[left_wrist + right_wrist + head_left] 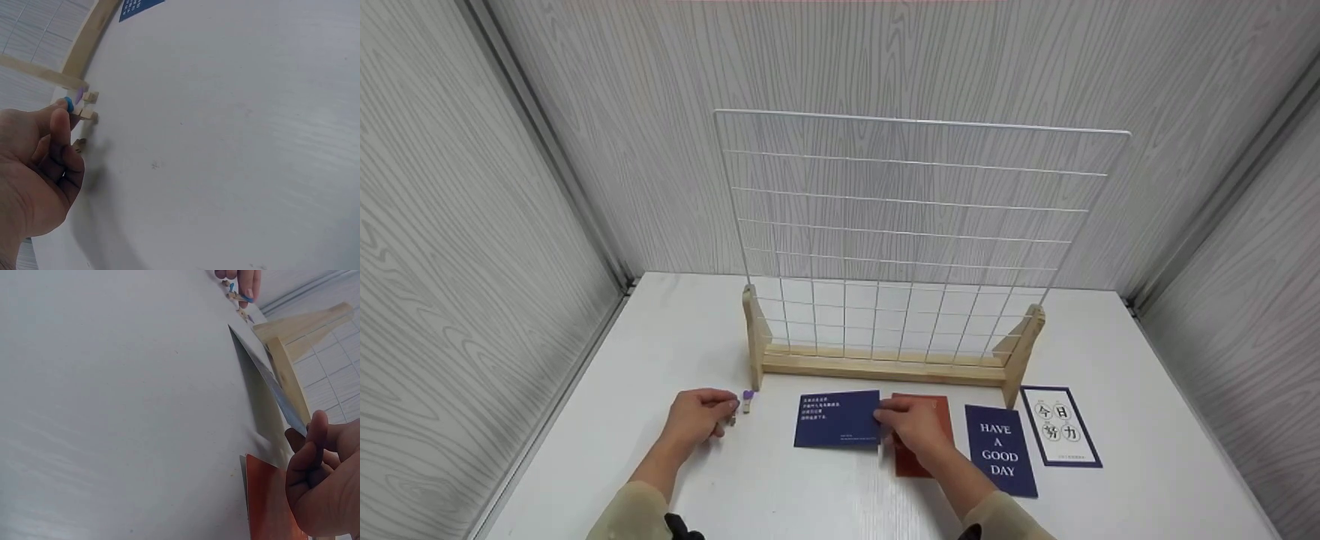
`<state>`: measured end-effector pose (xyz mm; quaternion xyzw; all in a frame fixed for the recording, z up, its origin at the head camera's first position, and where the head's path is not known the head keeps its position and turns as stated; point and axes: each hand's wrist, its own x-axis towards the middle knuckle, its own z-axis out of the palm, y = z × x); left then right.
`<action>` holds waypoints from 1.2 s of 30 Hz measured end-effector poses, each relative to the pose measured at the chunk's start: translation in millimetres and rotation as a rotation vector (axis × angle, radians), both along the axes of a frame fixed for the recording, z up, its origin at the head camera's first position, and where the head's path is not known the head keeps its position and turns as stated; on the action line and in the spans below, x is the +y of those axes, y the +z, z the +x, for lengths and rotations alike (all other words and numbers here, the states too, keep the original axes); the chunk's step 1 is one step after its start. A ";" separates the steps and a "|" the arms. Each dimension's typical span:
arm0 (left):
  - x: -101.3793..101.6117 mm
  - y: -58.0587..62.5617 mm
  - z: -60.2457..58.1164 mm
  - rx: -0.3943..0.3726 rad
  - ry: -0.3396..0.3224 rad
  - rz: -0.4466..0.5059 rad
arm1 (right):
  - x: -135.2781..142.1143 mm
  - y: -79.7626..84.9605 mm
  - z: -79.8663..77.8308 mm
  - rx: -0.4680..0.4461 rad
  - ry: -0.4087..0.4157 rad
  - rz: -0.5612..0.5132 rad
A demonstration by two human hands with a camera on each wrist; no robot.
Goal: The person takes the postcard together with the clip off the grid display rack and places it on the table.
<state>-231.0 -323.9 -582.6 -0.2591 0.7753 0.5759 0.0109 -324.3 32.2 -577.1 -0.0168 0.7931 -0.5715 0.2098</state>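
Note:
My left hand (694,418) pinches a small wooden clothespin (84,114) with a blue decoration between thumb and forefinger, just above the table. Right beside it lies another clothespin (747,405), this one with a purple heart-like top. A further wooden clothespin (80,145) is partly hidden behind the left hand. With thumb and fingers, my right hand (919,429) grips the right edge of a dark blue card (836,424) printed with white text. That card is held up off the table, as the right wrist view shows. Under the right hand lies a red card (911,466), partly covered.
Behind the cards stands a white wire grid (907,202) in a wooden base (885,367). To the right lie a blue "HAVE A GOOD DAY" card (997,450) and a blue-bordered white card (1061,442). Grey wood-patterned walls (472,187) enclose the white table (780,495).

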 end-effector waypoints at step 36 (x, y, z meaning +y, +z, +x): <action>-0.3 15.5 -1.8 0.000 0.014 -0.023 | 7.6 1.4 0.9 0.047 0.093 -0.019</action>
